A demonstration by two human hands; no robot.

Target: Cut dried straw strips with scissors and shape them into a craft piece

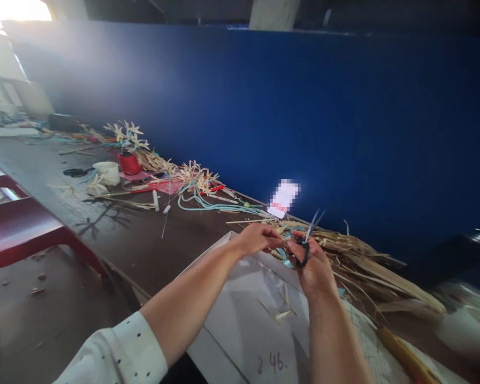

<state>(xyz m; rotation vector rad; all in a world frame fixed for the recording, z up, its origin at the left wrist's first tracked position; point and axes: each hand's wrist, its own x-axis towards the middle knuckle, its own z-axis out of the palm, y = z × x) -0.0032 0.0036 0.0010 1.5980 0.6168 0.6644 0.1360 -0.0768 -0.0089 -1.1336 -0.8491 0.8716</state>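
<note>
"I'm reading the head feed from here. How are the hands?"

"My left hand [258, 238] pinches a small, pale strip [286, 241] at its fingertips. My right hand [312, 261] curls around black-handled metal scissors [303, 252], blades pointing up; I can't tell whether its thumb grips the strip too."

"Where's that strip?"

"Between my two hands, above the far rim of a white box [236, 304] marked in red, with pale scraps lying on it."

"And the surface?"

"A long, dark brown tabletop [152, 250], cluttered along its back edge. On the left I see a white round cup [109, 173], then pale, spiky straw flowers [196, 175] and looped aqua cords [212, 205]. A bundle of dry, tan leaves [388, 280] spreads beyond my right hand."

"The room?"

"A tall, plain blue partition [344, 106] stands behind the table. A glossy, dark red stool [20, 229] sits at left, and bright light enters the upper left corner."
</note>
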